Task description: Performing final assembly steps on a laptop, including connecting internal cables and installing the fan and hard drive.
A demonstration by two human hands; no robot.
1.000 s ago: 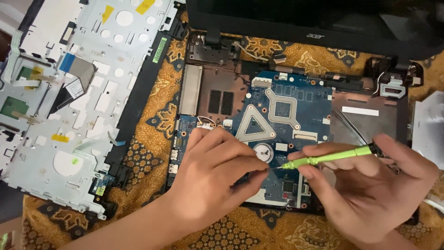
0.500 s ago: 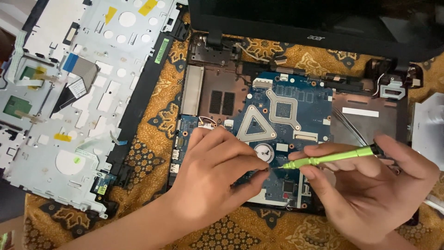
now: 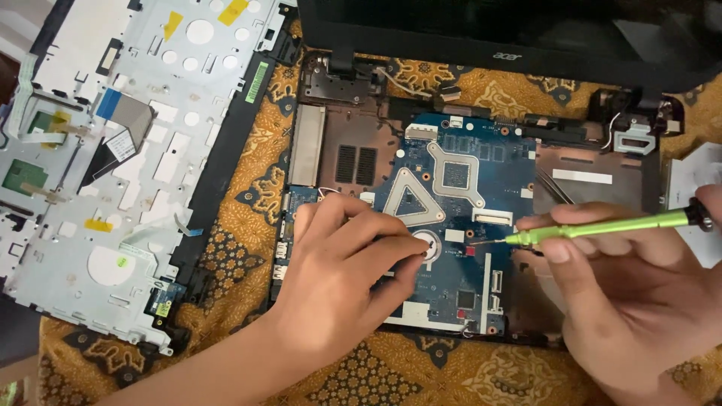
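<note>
A blue circuit board [image 3: 459, 195] lies inside an opened black laptop base [image 3: 353, 150]. My left hand [image 3: 342, 282] rests on the board's lower left, its fingertips pinched at a round silver coin cell [image 3: 429, 244]. My right hand [image 3: 639, 301] holds a thin green screwdriver [image 3: 602, 225] almost level. Its metal tip points left and ends just right of the coin cell, over the board.
The removed laptop top cover [image 3: 113, 165] lies underside up at the left, with a blue ribbon and yellow tape. The black screen [image 3: 511, 30] stands at the back. A patterned orange cloth [image 3: 241, 248] covers the surface. A white part [image 3: 696, 188] sits at the right edge.
The screwdriver has levelled out a little and its tip has drawn nearer to the coin cell. My left hand's fingertips stay at the cell.
</note>
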